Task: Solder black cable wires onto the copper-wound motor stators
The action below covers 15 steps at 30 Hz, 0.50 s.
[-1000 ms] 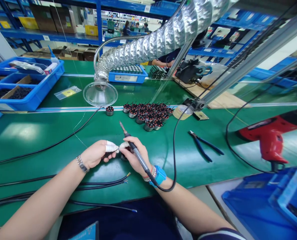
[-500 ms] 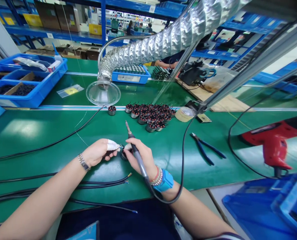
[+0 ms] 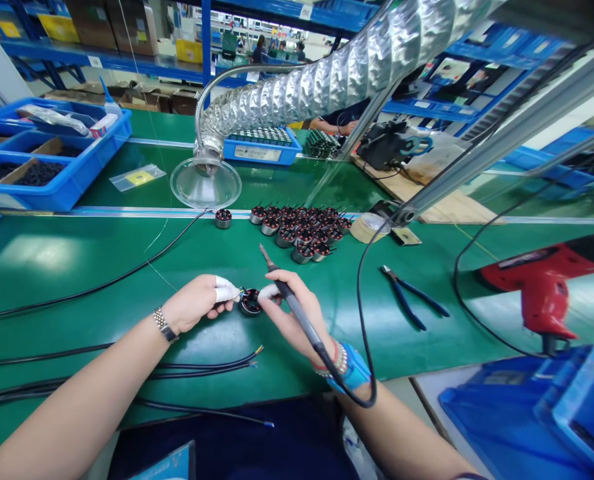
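My left hand [image 3: 199, 303], fingertips wrapped in white, pinches a cable's thin coloured wire ends [image 3: 239, 294] against a small round motor part [image 3: 251, 303] with copper windings. A fine silvery wire [image 3: 161, 274] runs up and left from this hand. In my right hand [image 3: 287, 321] lies a soldering iron [image 3: 303, 316], its tip pointing up and left, away from the part. The white-covered fingertips of that hand are at the part's right rim; whether they touch it I cannot tell.
Several similar motor parts [image 3: 304, 233] stand grouped behind my hands, beside a tape roll [image 3: 370, 229]. A fume funnel [image 3: 205, 183] hangs over the bench. Cutters [image 3: 411, 293] and a red heat gun [image 3: 547, 287] lie right; black cables [image 3: 197, 371] lie left. Another person's arm [image 3: 334, 125] shows behind.
My right hand has shifted right with the soldering iron, its fingers now less over the motor part, which shows more fully. My left hand keeps its pinch. The view has shifted slightly.
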Each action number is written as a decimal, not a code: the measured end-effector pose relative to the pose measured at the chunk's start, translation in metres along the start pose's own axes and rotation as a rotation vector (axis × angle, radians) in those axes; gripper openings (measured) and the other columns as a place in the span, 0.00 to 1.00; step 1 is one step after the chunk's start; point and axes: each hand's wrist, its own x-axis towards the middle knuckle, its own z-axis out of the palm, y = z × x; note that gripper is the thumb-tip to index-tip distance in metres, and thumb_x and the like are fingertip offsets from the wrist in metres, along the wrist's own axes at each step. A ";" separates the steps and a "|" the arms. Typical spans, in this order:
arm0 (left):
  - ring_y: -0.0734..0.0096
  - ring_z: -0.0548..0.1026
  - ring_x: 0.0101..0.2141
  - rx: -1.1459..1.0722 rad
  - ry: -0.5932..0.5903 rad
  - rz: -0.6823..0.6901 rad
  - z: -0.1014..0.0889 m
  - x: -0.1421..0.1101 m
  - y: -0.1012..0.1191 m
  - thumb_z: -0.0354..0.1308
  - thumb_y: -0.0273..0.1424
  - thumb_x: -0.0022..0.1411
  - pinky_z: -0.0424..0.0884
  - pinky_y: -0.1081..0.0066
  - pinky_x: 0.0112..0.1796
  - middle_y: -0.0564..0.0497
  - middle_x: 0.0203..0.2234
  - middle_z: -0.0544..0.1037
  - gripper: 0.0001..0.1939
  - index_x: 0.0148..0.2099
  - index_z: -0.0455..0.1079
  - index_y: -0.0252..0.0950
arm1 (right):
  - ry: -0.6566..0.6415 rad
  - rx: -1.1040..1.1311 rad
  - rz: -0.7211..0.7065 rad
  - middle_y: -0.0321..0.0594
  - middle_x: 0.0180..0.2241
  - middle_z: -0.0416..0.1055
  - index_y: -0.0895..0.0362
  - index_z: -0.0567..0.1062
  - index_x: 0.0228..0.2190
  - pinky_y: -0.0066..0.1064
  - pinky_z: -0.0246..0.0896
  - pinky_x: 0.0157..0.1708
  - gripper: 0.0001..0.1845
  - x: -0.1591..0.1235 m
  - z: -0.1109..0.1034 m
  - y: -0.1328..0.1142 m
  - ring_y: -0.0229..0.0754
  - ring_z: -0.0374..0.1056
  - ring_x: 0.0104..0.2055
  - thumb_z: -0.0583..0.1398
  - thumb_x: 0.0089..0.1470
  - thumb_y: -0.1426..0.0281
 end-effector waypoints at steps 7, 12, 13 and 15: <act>0.82 0.57 0.17 0.143 0.054 0.023 0.000 -0.001 0.002 0.55 0.35 0.49 0.50 0.79 0.18 0.55 0.17 0.65 0.11 0.24 0.65 0.31 | 0.000 -0.140 -0.199 0.40 0.30 0.73 0.55 0.74 0.38 0.32 0.62 0.29 0.10 -0.005 -0.039 -0.016 0.39 0.66 0.28 0.57 0.51 0.71; 0.81 0.57 0.18 0.226 0.081 0.012 -0.001 -0.001 0.002 0.54 0.36 0.50 0.50 0.78 0.19 0.54 0.18 0.66 0.12 0.24 0.65 0.32 | -0.024 0.016 -0.195 0.40 0.25 0.72 0.56 0.76 0.32 0.33 0.60 0.26 0.09 -0.007 -0.045 -0.015 0.39 0.63 0.26 0.56 0.51 0.75; 0.81 0.57 0.18 0.230 0.082 0.010 -0.001 -0.001 0.002 0.54 0.36 0.50 0.50 0.78 0.19 0.54 0.18 0.66 0.12 0.24 0.65 0.32 | -0.033 0.031 -0.189 0.40 0.25 0.73 0.56 0.76 0.31 0.33 0.60 0.26 0.09 -0.007 -0.045 -0.014 0.39 0.63 0.26 0.56 0.50 0.75; 0.81 0.57 0.18 0.230 0.078 0.008 -0.001 -0.001 0.002 0.54 0.36 0.50 0.50 0.78 0.19 0.54 0.18 0.66 0.12 0.23 0.65 0.32 | -0.043 0.043 -0.185 0.40 0.25 0.73 0.56 0.77 0.31 0.33 0.60 0.26 0.09 -0.007 -0.043 -0.012 0.38 0.62 0.26 0.57 0.50 0.76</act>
